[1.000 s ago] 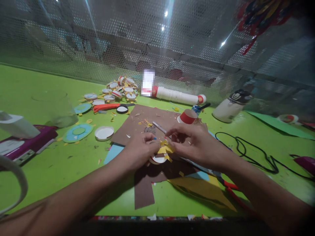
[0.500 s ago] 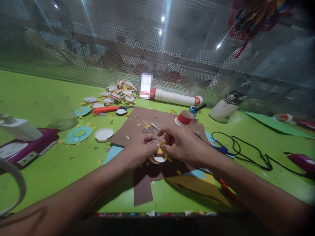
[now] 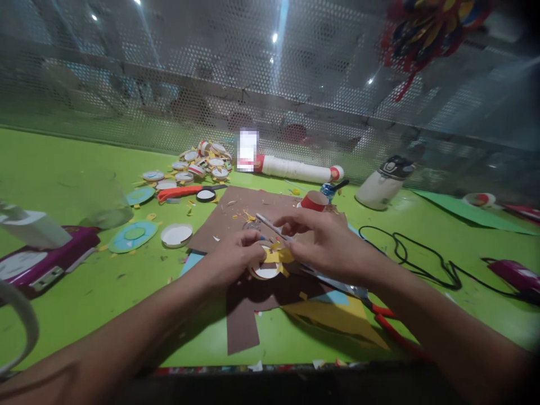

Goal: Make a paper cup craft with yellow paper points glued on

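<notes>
My left hand is closed on a shallow white paper-cup ring, with thumb and fingers at its left rim. Yellow paper pieces lie across the ring and stick out at its side. Just right of it is my right hand, thumb and curled forefinger apart; the thumb tip is close to the yellow paper. A slim grey pen shows through the gap between them, apparently lying on the brown sheet. Scissors with red handles lie under and beside my right forearm.
Several finished paper discs are heaped at the back, left of a long stack of white cups. A blue ring, a white lid and a purple power strip sit left. A red cup piece and black cable are right.
My right hand has drawn away from the ring to the right, its thumb and forefinger parting. More of the pen and scissors shows. My left hand keeps its hold.
</notes>
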`<state>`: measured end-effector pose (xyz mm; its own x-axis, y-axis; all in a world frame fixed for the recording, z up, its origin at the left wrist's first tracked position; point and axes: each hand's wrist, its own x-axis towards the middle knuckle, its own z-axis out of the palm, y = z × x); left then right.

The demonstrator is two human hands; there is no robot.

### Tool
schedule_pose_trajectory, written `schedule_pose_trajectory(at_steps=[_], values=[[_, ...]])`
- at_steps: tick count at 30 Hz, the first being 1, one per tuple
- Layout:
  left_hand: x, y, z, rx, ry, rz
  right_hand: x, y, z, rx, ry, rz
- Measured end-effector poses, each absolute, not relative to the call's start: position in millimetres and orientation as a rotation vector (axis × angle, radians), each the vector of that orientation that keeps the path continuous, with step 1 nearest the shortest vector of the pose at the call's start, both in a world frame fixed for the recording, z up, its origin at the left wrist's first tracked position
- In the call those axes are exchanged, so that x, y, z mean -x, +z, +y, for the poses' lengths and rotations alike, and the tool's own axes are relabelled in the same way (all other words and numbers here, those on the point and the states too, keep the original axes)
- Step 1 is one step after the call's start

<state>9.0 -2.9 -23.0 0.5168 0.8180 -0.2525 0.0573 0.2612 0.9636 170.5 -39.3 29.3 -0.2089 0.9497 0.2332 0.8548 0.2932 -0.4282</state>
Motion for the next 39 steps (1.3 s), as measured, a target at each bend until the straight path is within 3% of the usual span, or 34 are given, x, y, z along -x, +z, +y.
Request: schedule_pose_trajectory(at_steps=[14, 27, 39], values=[[-6, -25, 1, -1.12, 0.562, 0.732, -190, 17, -55, 1.38, 0.027, -2.217], [-2, -15, 9, -0.954, 0.642, 0.877, -303, 14, -67, 1.941, -0.075, -2.138], [2, -22, 12, -0.98, 0.723, 0.859, -332, -27, -63, 1.969, -0.021, -2.412]])
